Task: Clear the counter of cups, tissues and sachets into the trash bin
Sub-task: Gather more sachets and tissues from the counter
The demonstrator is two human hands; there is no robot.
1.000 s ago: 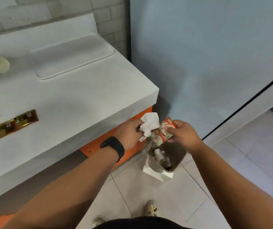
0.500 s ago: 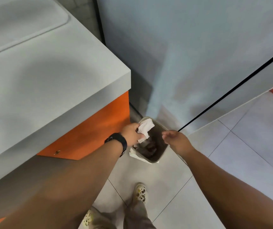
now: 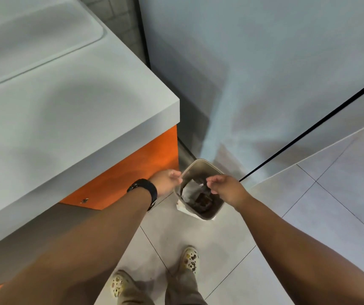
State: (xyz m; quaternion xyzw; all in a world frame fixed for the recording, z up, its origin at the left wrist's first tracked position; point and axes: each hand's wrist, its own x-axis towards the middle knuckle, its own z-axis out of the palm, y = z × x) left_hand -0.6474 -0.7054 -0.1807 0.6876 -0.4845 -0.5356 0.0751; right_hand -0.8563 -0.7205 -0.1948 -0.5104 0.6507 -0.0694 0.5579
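Hands hover empty over the small beige plastic trash bin (image 3: 207,213), which stands on the pale tiled floor (image 3: 308,227) just off the near right corner of the grey stone counter (image 3: 77,119). The left hand (image 3: 165,182) hangs by the bin's left rim with fingers loosely curled on nothing; the right hand (image 3: 225,188), over the opening, is likewise slack and holds nothing. A crumpled white tissue (image 3: 189,191) lies inside against the left wall, above darker rubbish.

To finish this drop well, I would check that nothing caught on the rim, then lift both hands straight up, clear of the bin, before turning back to the counter for whatever litter is left; none shows on the stretch in view.

Half a second ago the left hand pinched that tissue above the left rim; now it has let go and the tissue is in the bin. A second ago the right hand held a red sachet, already gone by the half-second mark.
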